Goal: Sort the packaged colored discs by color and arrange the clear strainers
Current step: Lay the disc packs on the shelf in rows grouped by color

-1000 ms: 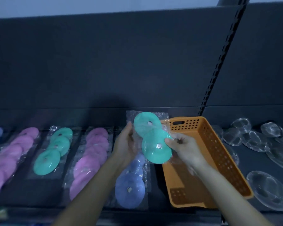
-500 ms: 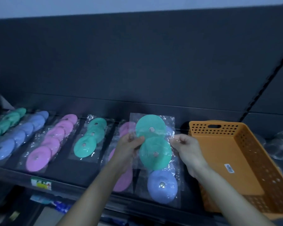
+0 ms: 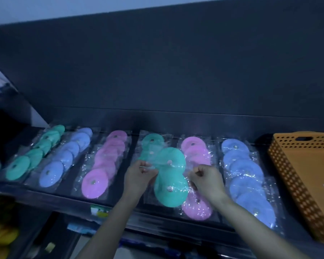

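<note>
1. The left hand (image 3: 139,177) and the right hand (image 3: 207,181) are apart. Each pinches one side edge of a clear packet of green discs (image 3: 170,186).
2. The packet is over the near end of the green row (image 3: 151,144), between the left pink row (image 3: 103,165) and the right pink row (image 3: 195,152).
3. An orange basket (image 3: 297,184) stands at the shelf's (image 3: 45,195) right end, beside a blue row (image 3: 245,174).

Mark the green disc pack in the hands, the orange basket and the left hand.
green disc pack (image 3: 171,191): head view, face of its lower disc.
orange basket (image 3: 282,143): head view, perforated far rim.
left hand (image 3: 138,177): head view, back of the hand.
</note>
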